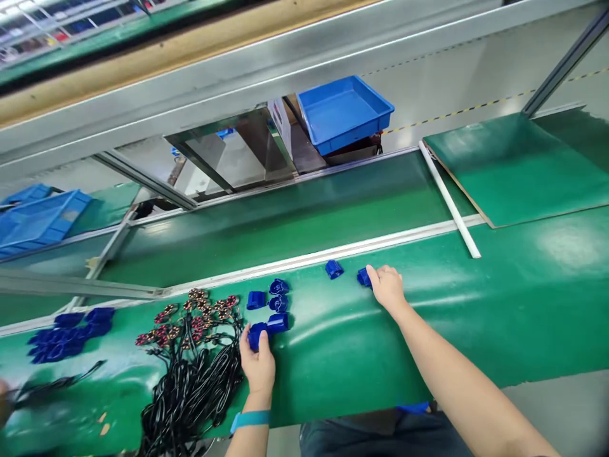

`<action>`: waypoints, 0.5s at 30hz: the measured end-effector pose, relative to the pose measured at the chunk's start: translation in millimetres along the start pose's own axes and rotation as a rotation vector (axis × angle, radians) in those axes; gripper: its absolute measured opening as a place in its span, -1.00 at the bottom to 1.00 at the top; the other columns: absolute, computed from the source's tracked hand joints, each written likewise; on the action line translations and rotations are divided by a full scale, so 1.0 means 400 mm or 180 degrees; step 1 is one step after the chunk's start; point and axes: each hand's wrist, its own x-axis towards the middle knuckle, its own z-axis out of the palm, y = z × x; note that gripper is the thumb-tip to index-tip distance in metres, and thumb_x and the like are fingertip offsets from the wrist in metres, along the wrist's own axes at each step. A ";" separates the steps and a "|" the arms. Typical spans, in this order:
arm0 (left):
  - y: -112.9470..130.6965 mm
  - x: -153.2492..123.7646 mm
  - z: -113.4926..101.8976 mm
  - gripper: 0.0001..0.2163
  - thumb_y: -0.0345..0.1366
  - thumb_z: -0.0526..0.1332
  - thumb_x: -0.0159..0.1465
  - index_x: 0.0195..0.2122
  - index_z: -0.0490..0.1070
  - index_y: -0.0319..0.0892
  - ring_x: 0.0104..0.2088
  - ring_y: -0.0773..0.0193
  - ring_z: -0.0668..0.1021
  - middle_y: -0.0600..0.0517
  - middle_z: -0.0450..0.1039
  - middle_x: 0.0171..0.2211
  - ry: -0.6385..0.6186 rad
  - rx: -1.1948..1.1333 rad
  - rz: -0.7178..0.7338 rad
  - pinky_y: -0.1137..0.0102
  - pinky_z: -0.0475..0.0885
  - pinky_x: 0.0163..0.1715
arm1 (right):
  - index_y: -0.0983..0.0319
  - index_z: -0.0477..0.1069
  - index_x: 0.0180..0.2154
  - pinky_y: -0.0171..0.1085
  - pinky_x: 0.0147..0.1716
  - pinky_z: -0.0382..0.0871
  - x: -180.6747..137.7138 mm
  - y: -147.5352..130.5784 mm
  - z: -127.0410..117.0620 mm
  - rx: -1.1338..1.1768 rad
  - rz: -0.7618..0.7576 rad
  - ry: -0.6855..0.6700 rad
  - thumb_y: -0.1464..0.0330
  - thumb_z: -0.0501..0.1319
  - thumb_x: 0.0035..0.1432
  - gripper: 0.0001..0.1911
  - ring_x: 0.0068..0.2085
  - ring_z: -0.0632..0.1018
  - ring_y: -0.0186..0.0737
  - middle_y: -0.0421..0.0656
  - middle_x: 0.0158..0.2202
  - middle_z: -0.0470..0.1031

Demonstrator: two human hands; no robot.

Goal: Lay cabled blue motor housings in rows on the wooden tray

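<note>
My left hand (259,365), with a teal band at the wrist, has its thumb and fingers closed around a dark blue plastic housing (255,334). Touching or close beside that one lies another blue housing (278,322); several more, such as a squarish one (256,299) and a round-ended one (278,287), sit just beyond. Farther right, my right hand (387,289) pinches a blue plastic piece (364,277) at the table's far edge, partly hidden by the fingers. A single blue piece (334,269) stands a little to its left.
Left of my left hand lies a heap of black cables (190,381) with copper-and-red coils (200,311). More blue housings (71,333) cluster farther left. Another person's blurred hand (4,400) shows at the left edge. A white bar (450,200) and green board (523,171) lie right.
</note>
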 end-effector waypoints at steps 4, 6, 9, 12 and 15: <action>-0.017 -0.025 0.028 -0.47 -0.09 0.32 0.16 0.07 0.17 -0.13 0.09 0.05 0.51 -0.23 0.40 0.11 -0.0083 0.0202 0.0403 0.13 0.36 0.17 | 0.28 0.57 -0.19 -0.09 -0.05 0.28 -0.006 0.015 -0.010 0.0111 -0.0046 0.0238 -0.04 -0.21 0.39 -0.28 -0.13 0.48 -0.01 0.06 -0.24 0.54; -0.020 -0.029 0.040 -0.47 -0.12 0.34 0.15 0.05 0.14 -0.14 0.17 0.01 0.46 -0.27 0.38 0.14 -0.0134 0.0135 0.0482 0.10 0.30 0.23 | 0.35 0.50 -0.03 -0.11 -0.03 0.30 -0.011 0.016 -0.008 0.0283 0.0020 0.0492 -0.06 -0.22 0.37 -0.25 -0.12 0.49 -0.01 0.07 -0.24 0.54; -0.013 -0.030 0.053 -0.38 -0.16 0.38 0.12 0.13 0.12 -0.16 0.26 -0.01 0.38 -0.29 0.34 0.17 -0.0281 -0.0214 0.0389 0.10 0.16 0.33 | 0.37 0.37 0.17 -0.10 -0.02 0.33 -0.024 0.001 -0.005 0.0223 0.0170 0.0627 -0.16 -0.16 0.29 -0.16 -0.12 0.50 0.01 0.05 -0.24 0.54; 0.007 -0.039 0.044 -0.26 -0.20 0.39 0.11 0.25 0.06 -0.13 0.38 0.01 0.18 -0.27 0.16 0.32 -0.0654 -0.0470 0.0132 0.13 -0.07 0.42 | 0.37 0.38 0.17 -0.05 -0.02 0.36 -0.049 -0.036 -0.003 0.0097 0.0416 0.0368 -0.24 -0.08 0.16 -0.08 -0.14 0.53 0.05 0.02 -0.29 0.55; 0.019 -0.061 -0.034 -0.19 -0.15 0.39 0.12 0.32 0.01 -0.14 0.45 0.02 -0.06 -0.22 -0.12 0.43 -0.1163 -0.0817 -0.0331 0.16 -0.23 0.44 | 0.35 0.48 0.01 0.01 -0.08 0.41 -0.097 -0.081 0.007 0.0076 0.0972 0.0229 -0.25 -0.04 0.04 -0.11 -0.18 0.56 0.14 0.08 -0.29 0.58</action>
